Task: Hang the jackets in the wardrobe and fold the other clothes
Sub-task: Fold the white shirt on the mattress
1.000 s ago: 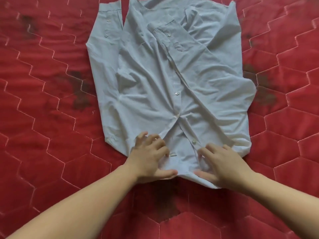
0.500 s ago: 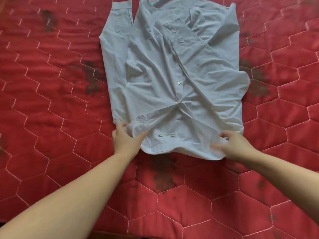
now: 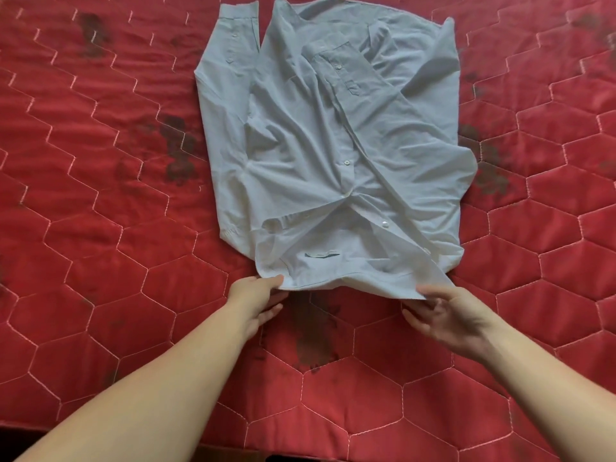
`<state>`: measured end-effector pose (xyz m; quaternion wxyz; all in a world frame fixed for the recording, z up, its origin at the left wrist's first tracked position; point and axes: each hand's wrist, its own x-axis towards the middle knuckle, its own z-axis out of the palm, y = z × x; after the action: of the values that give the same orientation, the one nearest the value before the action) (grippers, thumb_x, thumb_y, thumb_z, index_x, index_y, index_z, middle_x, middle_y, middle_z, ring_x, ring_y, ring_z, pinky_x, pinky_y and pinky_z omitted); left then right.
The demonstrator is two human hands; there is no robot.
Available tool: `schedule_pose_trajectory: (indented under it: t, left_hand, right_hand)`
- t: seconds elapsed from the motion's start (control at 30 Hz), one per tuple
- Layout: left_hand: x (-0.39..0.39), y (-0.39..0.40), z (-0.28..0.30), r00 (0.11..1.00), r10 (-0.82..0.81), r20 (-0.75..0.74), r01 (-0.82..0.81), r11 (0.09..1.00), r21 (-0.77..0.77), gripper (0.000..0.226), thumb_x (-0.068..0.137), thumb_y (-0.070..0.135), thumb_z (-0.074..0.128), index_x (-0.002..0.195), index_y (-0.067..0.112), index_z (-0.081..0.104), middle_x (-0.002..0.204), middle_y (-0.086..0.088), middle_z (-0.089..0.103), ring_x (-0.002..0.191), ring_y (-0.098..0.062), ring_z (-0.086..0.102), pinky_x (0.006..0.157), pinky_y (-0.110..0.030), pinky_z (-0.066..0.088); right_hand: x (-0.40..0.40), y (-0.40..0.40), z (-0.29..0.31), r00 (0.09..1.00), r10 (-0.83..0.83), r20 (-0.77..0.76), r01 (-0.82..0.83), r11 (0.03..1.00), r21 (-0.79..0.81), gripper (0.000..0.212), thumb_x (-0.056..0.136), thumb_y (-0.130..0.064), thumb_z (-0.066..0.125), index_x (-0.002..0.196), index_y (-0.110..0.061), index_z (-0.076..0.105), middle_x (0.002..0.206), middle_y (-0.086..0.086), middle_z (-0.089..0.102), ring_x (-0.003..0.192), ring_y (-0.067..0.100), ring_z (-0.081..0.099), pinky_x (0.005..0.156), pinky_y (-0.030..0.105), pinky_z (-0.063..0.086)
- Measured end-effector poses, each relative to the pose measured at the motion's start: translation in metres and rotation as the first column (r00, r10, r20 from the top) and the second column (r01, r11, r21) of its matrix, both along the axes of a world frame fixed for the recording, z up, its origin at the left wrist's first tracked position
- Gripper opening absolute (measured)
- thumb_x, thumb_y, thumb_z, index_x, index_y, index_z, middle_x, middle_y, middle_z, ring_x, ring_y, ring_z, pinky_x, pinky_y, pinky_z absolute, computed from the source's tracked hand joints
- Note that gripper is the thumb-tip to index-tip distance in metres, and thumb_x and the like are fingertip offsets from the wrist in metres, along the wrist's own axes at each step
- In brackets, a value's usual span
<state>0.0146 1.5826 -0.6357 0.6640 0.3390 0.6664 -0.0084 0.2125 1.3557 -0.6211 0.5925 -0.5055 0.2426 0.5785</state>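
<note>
A pale blue button-up shirt (image 3: 333,151) lies partly folded on the red quilted bed cover (image 3: 100,261). Its sleeves are laid across the body and its collar end with the label points toward me. My left hand (image 3: 258,300) holds the near-left corner of the collar edge, with the thumb on top and the fingers beneath. My right hand (image 3: 446,313) is turned palm up at the near-right corner. Its thumb lies on the fabric edge and its fingers are under it. That near edge is raised slightly off the cover.
The cover has hexagon stitching and dark blotches (image 3: 176,148) left and right of the shirt. The bed's front edge (image 3: 233,453) runs along the bottom of the view. A folded sleeve cuff (image 3: 238,31) lies at the shirt's far left.
Both hands came off the top of the collar area, spread apart, and now hold the near edge at its two corners. The view has pulled back.
</note>
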Motion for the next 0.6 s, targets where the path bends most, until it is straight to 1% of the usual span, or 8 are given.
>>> schedule_pose_trajectory:
  t: [0.1, 0.2, 0.3, 0.37, 0.43, 0.5, 0.53, 0.6]
  left_hand:
    - [-0.005, -0.002, -0.004, 0.999, 0.053, -0.002, -0.053, 0.999, 0.008, 0.007, 0.091, 0.013, 0.065, 0.091, 0.020, 0.062, 0.085, 0.003, 0.071, 0.074, -0.007, 0.068, 0.057, -0.024, 0.046]
    - [-0.008, -0.003, -0.007, 0.997, 0.080, 0.016, -0.081, 0.997, 0.008, 0.004, 0.092, 0.017, 0.063, 0.094, 0.020, 0.063, 0.083, 0.005, 0.072, 0.078, -0.008, 0.068, 0.059, -0.025, 0.045]
    - [-0.005, -0.005, -0.007, 0.994, 0.102, 0.043, -0.102, 0.995, -0.009, 0.006, 0.094, 0.021, 0.059, 0.094, 0.020, 0.065, 0.072, 0.006, 0.074, 0.077, -0.010, 0.068, 0.061, -0.027, 0.046]
    - [-0.002, -0.006, -0.005, 0.992, 0.111, 0.051, -0.112, 0.994, 0.002, 0.008, 0.094, 0.022, 0.057, 0.093, 0.021, 0.065, 0.067, 0.007, 0.073, 0.075, -0.012, 0.068, 0.062, -0.029, 0.046]
    - [0.004, -0.005, -0.003, 0.993, 0.108, 0.053, -0.110, 0.993, 0.038, 0.009, 0.093, 0.026, 0.058, 0.092, 0.023, 0.066, 0.067, 0.007, 0.073, 0.076, -0.012, 0.068, 0.063, -0.029, 0.046]
    - [0.009, -0.005, -0.002, 0.996, 0.081, 0.047, -0.086, 0.989, 0.118, 0.008, 0.090, 0.030, 0.062, 0.093, 0.023, 0.067, 0.078, 0.004, 0.074, 0.080, -0.013, 0.067, 0.064, -0.029, 0.048]
    - [0.011, -0.005, -0.002, 0.998, 0.056, 0.034, -0.061, 0.983, 0.173, 0.007, 0.089, 0.029, 0.065, 0.093, 0.023, 0.065, 0.084, 0.002, 0.072, 0.080, -0.013, 0.067, 0.064, -0.029, 0.049]
    - [0.013, -0.005, -0.003, 1.000, -0.010, -0.002, 0.011, 0.960, 0.279, 0.010, 0.088, 0.020, 0.066, 0.094, 0.023, 0.058, 0.090, -0.002, 0.069, 0.076, -0.014, 0.067, 0.066, -0.030, 0.053]
  right_hand:
    - [-0.008, 0.001, 0.000, 0.988, -0.132, -0.079, 0.138, 0.987, 0.081, 0.040, 0.072, 0.004, 0.053, 0.106, -0.016, 0.064, 0.092, 0.004, 0.072, 0.085, 0.020, 0.070, 0.083, 0.038, 0.050]
    - [-0.011, 0.007, -0.002, 0.973, -0.202, -0.114, 0.212, 0.973, 0.092, 0.049, 0.073, 0.006, 0.039, 0.104, -0.020, 0.067, 0.103, 0.005, 0.073, 0.091, 0.024, 0.069, 0.085, 0.041, 0.049]
    - [-0.014, 0.012, -0.002, 0.953, -0.266, -0.143, 0.276, 0.960, 0.055, 0.052, 0.075, 0.003, 0.034, 0.114, -0.015, 0.064, 0.112, 0.010, 0.071, 0.102, 0.029, 0.065, 0.086, 0.044, 0.050]
    - [-0.013, 0.013, -0.001, 0.943, -0.304, -0.136, 0.312, 0.949, 0.041, 0.051, 0.073, 0.002, 0.036, 0.114, -0.013, 0.061, 0.112, 0.011, 0.069, 0.108, 0.030, 0.062, 0.094, 0.046, 0.048]
    - [-0.010, 0.013, 0.001, 0.930, -0.335, -0.149, 0.347, 0.936, 0.062, 0.054, 0.074, -0.002, 0.037, 0.121, -0.014, 0.060, 0.122, 0.011, 0.065, 0.121, 0.031, 0.057, 0.105, 0.046, 0.040]
    - [-0.007, 0.012, 0.004, 0.922, -0.358, -0.150, 0.372, 0.925, 0.082, 0.051, 0.082, -0.015, 0.038, 0.129, -0.018, 0.060, 0.127, 0.011, 0.064, 0.124, 0.031, 0.055, 0.107, 0.045, 0.038]
    - [-0.007, 0.013, 0.006, 0.933, -0.344, -0.107, 0.353, 0.933, 0.070, 0.046, 0.088, -0.028, 0.040, 0.129, -0.022, 0.060, 0.126, 0.009, 0.066, 0.122, 0.030, 0.057, 0.105, 0.045, 0.040]
    - [-0.011, 0.018, 0.008, 0.975, -0.206, 0.079, 0.209, 0.977, -0.038, 0.046, 0.089, -0.058, 0.045, 0.122, -0.030, 0.062, 0.119, 0.001, 0.069, 0.111, 0.023, 0.063, 0.095, 0.041, 0.047]
